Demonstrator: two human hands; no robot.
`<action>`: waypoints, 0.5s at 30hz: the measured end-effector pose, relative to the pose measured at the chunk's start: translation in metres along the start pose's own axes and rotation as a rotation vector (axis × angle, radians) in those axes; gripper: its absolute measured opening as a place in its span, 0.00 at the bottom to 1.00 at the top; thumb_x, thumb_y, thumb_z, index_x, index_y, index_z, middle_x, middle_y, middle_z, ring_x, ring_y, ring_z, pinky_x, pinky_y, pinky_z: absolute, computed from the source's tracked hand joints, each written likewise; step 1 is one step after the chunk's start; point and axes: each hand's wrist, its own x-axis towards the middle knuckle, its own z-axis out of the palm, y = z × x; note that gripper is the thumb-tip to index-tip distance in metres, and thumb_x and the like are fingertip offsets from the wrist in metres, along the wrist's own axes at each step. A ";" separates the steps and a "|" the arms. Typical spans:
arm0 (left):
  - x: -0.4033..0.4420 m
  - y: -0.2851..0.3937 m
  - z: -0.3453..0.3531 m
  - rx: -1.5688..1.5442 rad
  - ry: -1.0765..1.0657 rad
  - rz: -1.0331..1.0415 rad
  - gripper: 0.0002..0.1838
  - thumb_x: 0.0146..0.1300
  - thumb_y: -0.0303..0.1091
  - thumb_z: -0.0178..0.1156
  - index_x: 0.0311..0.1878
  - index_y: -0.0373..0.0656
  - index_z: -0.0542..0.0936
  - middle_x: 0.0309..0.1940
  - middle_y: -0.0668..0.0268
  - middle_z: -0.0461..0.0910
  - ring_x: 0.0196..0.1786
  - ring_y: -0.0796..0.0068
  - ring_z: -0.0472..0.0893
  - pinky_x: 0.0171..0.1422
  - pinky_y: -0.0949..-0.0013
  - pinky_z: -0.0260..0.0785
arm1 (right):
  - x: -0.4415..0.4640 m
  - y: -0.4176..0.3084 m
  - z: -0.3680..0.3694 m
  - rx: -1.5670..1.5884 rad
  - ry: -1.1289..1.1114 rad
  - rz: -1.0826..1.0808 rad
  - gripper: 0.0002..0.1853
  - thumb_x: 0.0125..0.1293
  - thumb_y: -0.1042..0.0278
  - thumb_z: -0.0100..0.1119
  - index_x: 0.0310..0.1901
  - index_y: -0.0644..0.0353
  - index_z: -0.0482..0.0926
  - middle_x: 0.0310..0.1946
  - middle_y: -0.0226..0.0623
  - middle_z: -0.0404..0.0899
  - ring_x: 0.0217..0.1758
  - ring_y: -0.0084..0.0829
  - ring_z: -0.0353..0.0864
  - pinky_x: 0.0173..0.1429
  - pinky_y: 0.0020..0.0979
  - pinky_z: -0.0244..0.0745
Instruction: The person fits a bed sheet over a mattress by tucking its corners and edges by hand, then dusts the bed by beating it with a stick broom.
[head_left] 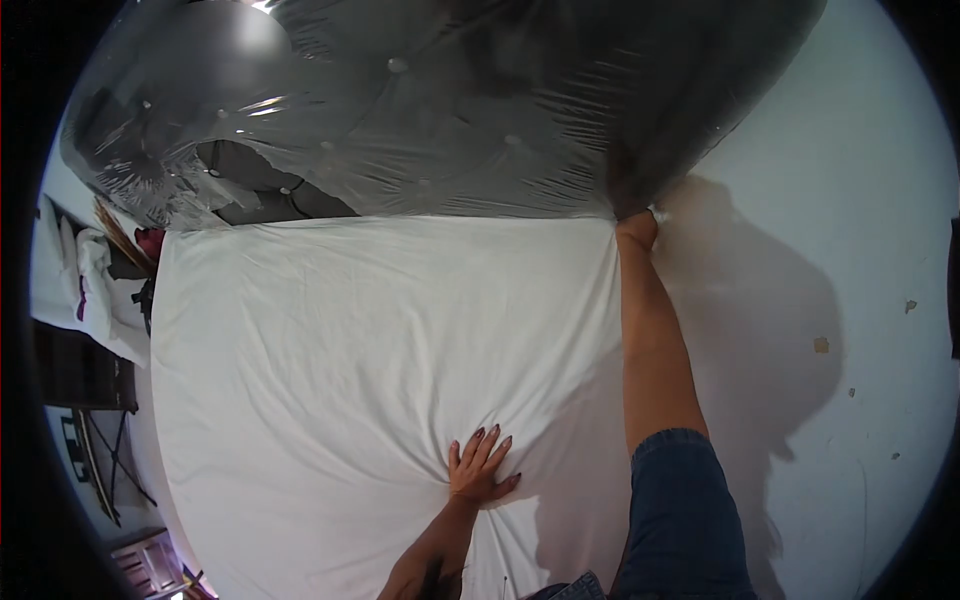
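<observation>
A white sheet (pixel 330 350) covers the mattress, with creases fanning out from where my left hand (pixel 484 468) presses on it. That hand lies palm down, fingers spread, thumb to the right, holding nothing. My right arm stretches forward along the mattress's right edge. At its end, my right hand (pixel 638 228) is at the far right corner of the sheet, by the foot of the headboard (pixel 450 110). Its fingers are tucked out of sight there, so their grip is hidden. The dark tufted headboard is wrapped in clear plastic, torn open at its lower left.
A pale wall (pixel 850 230) with chipped paint runs close along the right side. To the left are white fabric (pixel 95 275), a dark cabinet (pixel 85 365), a dark crossed-leg frame (pixel 115 455) and a pinkish slatted item (pixel 150 565).
</observation>
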 end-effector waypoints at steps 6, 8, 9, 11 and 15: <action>0.000 -0.002 0.004 0.010 0.041 0.027 0.41 0.47 0.60 0.66 0.68 0.66 0.68 0.74 0.75 0.58 0.75 0.70 0.56 0.74 0.38 0.42 | -0.012 0.016 -0.027 -0.130 0.011 -0.146 0.11 0.59 0.65 0.58 0.39 0.59 0.84 0.43 0.50 0.83 0.49 0.48 0.82 0.52 0.42 0.77; -0.001 -0.005 0.010 0.004 0.078 0.049 0.41 0.45 0.59 0.67 0.67 0.64 0.70 0.74 0.73 0.58 0.75 0.67 0.56 0.74 0.38 0.40 | -0.027 0.004 -0.055 -0.263 -0.103 -0.243 0.16 0.59 0.56 0.61 0.41 0.59 0.84 0.43 0.50 0.83 0.51 0.47 0.81 0.54 0.41 0.77; 0.000 -0.004 0.010 0.001 0.129 0.070 0.42 0.43 0.57 0.67 0.66 0.61 0.71 0.73 0.70 0.59 0.75 0.65 0.55 0.74 0.38 0.37 | -0.033 -0.002 -0.066 -0.272 -0.106 -0.239 0.16 0.59 0.56 0.61 0.41 0.59 0.84 0.43 0.50 0.83 0.51 0.47 0.81 0.54 0.41 0.77; -0.002 -0.003 0.008 -0.013 0.141 0.078 0.41 0.43 0.56 0.67 0.66 0.60 0.71 0.73 0.69 0.60 0.75 0.64 0.56 0.74 0.38 0.38 | -0.041 -0.014 -0.084 -0.490 -0.161 -0.325 0.14 0.59 0.60 0.58 0.42 0.58 0.84 0.42 0.48 0.83 0.50 0.44 0.82 0.53 0.41 0.78; -0.001 0.001 0.005 -0.035 0.200 0.091 0.41 0.43 0.52 0.67 0.66 0.60 0.71 0.73 0.69 0.60 0.75 0.64 0.56 0.75 0.40 0.37 | -0.035 -0.005 -0.094 -0.311 -0.243 -0.429 0.15 0.58 0.60 0.59 0.42 0.59 0.84 0.42 0.48 0.83 0.50 0.45 0.82 0.54 0.41 0.77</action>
